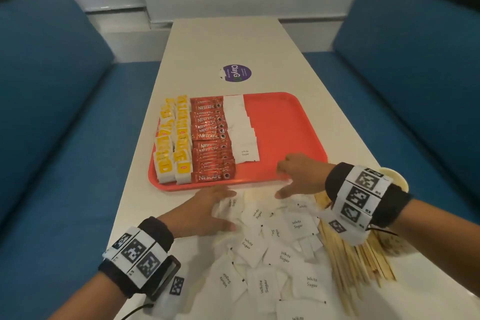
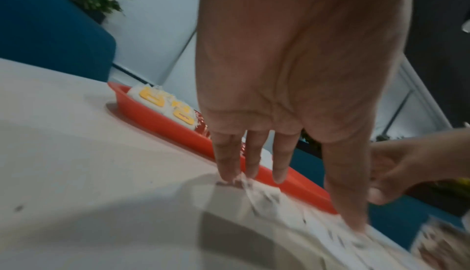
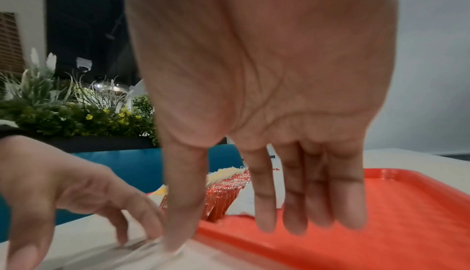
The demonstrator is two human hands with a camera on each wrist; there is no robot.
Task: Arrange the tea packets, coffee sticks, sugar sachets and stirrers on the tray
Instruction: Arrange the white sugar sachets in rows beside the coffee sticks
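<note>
Right now both hands are spread flat and hold nothing: the left hand [image 1: 205,212] lies with straight fingers on the far left edge of the loose sugar sachets [image 1: 275,247] heaped on the table [image 1: 215,41], and the right hand [image 1: 298,176] reaches with splayed fingers over the near rim of the red tray [image 1: 285,122], its thumb down by the same heap. From the wrist views the fingertips touch paper, but no sachet is pinched as far as I can tell

On the tray, the tea packets [image 1: 172,141] fill two columns at the left, the coffee sticks [image 1: 211,138] sit in a column just beside them, and a first column of sugar sachets is laid next to those. The right half of the tray is bare

So, by my judgement, tea and coffee are done, sugar is only begun, with most sachets off the tray, and the wooden stirrers [image 1: 350,265] lie untouched on the table at the right of the heap
</note>
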